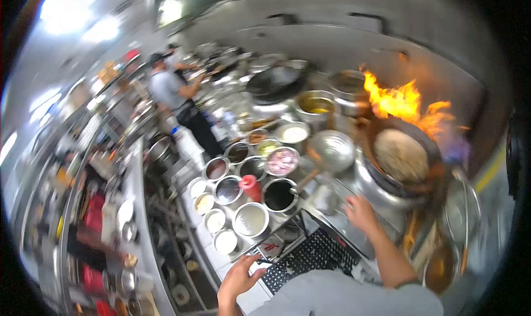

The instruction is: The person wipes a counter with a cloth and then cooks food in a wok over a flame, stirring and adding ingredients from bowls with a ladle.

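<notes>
My left hand (239, 277) hovers at the counter's front edge with its fingers apart, holding nothing I can see. In front of it stand metal bowls, among them a bowl of pale liquid (250, 220). My right hand (362, 213) reaches over the metal stove top, fingers partly spread and slightly blurred; nothing shows in it. Nearest to it are a crumpled pale cloth or bag (326, 200) and a ladle's wooden handle (307, 180), which slants over a pot of dark sauce (280, 195). Beyond it a wok (402, 155) with pale food sits on the burner.
Tall flames (401, 100) rise behind the wok. A perforated strainer (332, 150), a red squeeze bottle (250, 188) and a bowl of pinkish pieces (282, 161) are nearby. A co-worker (174, 89) stands farther along the stoves. Shelving (83, 172) runs along the left.
</notes>
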### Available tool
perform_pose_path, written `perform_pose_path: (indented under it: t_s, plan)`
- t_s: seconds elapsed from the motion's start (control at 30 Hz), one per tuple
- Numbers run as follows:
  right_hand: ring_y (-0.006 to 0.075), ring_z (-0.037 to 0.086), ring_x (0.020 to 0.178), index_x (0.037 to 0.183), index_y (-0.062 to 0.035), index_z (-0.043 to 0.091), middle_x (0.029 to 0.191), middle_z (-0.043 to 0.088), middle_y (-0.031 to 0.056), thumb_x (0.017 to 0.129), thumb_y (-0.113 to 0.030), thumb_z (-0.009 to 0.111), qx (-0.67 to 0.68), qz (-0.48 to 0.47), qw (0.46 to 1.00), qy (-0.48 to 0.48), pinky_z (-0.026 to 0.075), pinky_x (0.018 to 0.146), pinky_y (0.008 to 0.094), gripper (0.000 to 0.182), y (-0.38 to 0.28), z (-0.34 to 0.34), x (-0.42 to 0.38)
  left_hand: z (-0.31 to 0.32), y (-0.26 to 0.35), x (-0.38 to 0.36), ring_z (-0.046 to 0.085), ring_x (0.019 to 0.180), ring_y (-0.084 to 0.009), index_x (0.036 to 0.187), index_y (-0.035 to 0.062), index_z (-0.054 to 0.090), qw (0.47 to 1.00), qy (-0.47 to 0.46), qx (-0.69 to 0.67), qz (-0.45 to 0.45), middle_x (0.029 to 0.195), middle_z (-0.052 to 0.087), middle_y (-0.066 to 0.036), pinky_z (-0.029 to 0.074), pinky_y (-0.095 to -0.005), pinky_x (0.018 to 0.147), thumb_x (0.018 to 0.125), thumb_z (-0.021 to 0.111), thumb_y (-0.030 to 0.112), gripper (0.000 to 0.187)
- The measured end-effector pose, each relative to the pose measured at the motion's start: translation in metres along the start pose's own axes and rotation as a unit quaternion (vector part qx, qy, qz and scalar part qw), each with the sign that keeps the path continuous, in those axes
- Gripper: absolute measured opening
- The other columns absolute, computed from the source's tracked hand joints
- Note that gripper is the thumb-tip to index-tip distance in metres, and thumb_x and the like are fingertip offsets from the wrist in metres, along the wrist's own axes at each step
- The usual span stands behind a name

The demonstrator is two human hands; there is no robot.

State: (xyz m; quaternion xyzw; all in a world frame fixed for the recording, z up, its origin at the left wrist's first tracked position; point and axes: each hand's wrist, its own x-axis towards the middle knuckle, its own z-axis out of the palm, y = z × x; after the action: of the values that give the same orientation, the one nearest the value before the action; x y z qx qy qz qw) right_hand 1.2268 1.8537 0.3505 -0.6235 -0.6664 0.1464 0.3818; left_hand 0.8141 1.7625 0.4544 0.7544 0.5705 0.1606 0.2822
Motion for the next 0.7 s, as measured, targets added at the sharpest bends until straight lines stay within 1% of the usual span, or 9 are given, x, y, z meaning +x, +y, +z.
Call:
perform_pose_path:
  t_s: [0.1,0.17,0.2,0.23,0.43,0.47,0.57,0.6,0.7]
  plan:
    - [0.041,0.054,0.114,0.12,0.0016,0.06,0.121,0.055,0.0227,0.084,-0.011,0.067,-0.031,0.073,0.997,-0.022,0.045,0.1,0.0447,0.038,0.042,0.036,-0.033,0.0,0.007,-0.002,0.065,0.105,-0.0363,0.129,0.0075,0.063,0.999,0.023,0.032,-0.026,0.115,0.065,-0.018,0.053,-0.0426,0.089,0.091,0.072,0.034,0.048]
    - [0.042,0.055,0.115,0.126,0.0016,0.056,0.122,0.053,0.024,0.084,-0.008,0.066,-0.048,0.065,0.997,0.002,0.045,0.099,0.0458,0.045,0.067,0.053,-0.052,0.005,0.013,-0.003,0.064,0.107,-0.0381,0.132,0.0082,0.062,0.996,0.006,0.038,-0.081,0.117,0.065,-0.018,0.052,-0.044,0.091,0.094,0.069,0.04,0.05]
    - [0.0426,0.055,0.116,0.13,0.0017,0.052,0.124,0.052,0.0245,0.083,-0.008,0.066,-0.023,0.111,0.993,-0.04,0.045,0.099,0.0471,0.05,0.072,0.055,-0.057,0.009,0.014,-0.003,0.064,0.108,-0.0382,0.133,0.0086,0.061,0.994,-0.004,0.045,-0.102,0.118,0.065,-0.018,0.052,-0.0442,0.092,0.094,0.068,0.041,0.051]
    - [0.0433,0.055,0.117,0.135,0.0018,0.048,0.126,0.051,0.025,0.083,-0.007,0.066,0.001,0.163,0.983,-0.085,0.045,0.1,0.0484,0.056,0.07,0.055,-0.06,0.013,0.015,-0.005,0.064,0.108,-0.0383,0.133,0.009,0.061,0.991,-0.02,0.053,-0.123,0.118,0.065,-0.018,0.051,-0.0444,0.092,0.094,0.067,0.042,0.051]
    - [0.0446,0.054,0.12,0.143,0.0033,0.04,0.132,0.051,0.0255,0.083,-0.005,0.065,-0.048,0.191,0.971,-0.136,0.045,0.099,0.0489,0.066,0.055,0.058,-0.045,0.039,0.022,-0.006,0.061,0.114,-0.0388,0.136,0.0074,0.057,0.986,-0.068,0.039,-0.146,0.125,0.062,-0.019,0.049,-0.0448,0.098,0.098,0.062,0.04,0.051]
    - [0.0446,0.057,0.116,0.136,0.0014,0.047,0.125,0.057,0.0254,0.083,-0.01,0.066,-0.067,0.165,0.981,-0.083,0.047,0.095,0.05,0.057,0.064,0.068,-0.052,0.04,0.024,-0.007,0.061,0.115,-0.0386,0.136,0.0073,0.057,0.983,-0.072,0.034,-0.163,0.126,0.062,-0.019,0.049,-0.0446,0.098,0.098,0.062,0.039,0.05]
    - [0.0417,0.057,0.12,0.147,0.0022,0.036,0.137,0.051,0.0255,0.088,-0.01,0.063,-0.036,0.153,0.98,-0.119,0.046,0.1,0.0484,0.066,0.077,0.071,-0.055,0.043,0.021,-0.016,0.06,0.116,-0.0379,0.135,0.0069,0.057,0.977,-0.071,0.029,-0.198,0.126,0.061,-0.018,0.049,-0.0444,0.099,0.096,0.064,0.035,0.049]
    - [0.0423,0.06,0.116,0.143,0.0039,0.042,0.133,0.055,0.0277,0.088,-0.014,0.062,-0.046,0.152,0.981,-0.109,0.048,0.099,0.0486,0.061,0.064,0.065,-0.051,0.043,0.019,-0.021,0.059,0.116,-0.0381,0.135,0.007,0.057,0.976,-0.068,0.028,-0.207,0.126,0.061,-0.018,0.049,-0.0445,0.099,0.096,0.064,0.034,0.048]
    - [0.0447,0.062,0.109,0.143,-0.0035,0.047,0.125,0.063,0.0221,0.09,-0.028,0.063,-0.152,0.098,0.976,-0.12,0.049,0.094,0.0521,0.06,0.054,0.057,-0.052,0.044,0.006,-0.039,0.059,0.118,-0.0384,0.135,0.0069,0.056,0.975,-0.055,0.012,-0.216,0.126,0.061,-0.017,0.049,-0.0449,0.099,0.095,0.064,0.034,0.049]
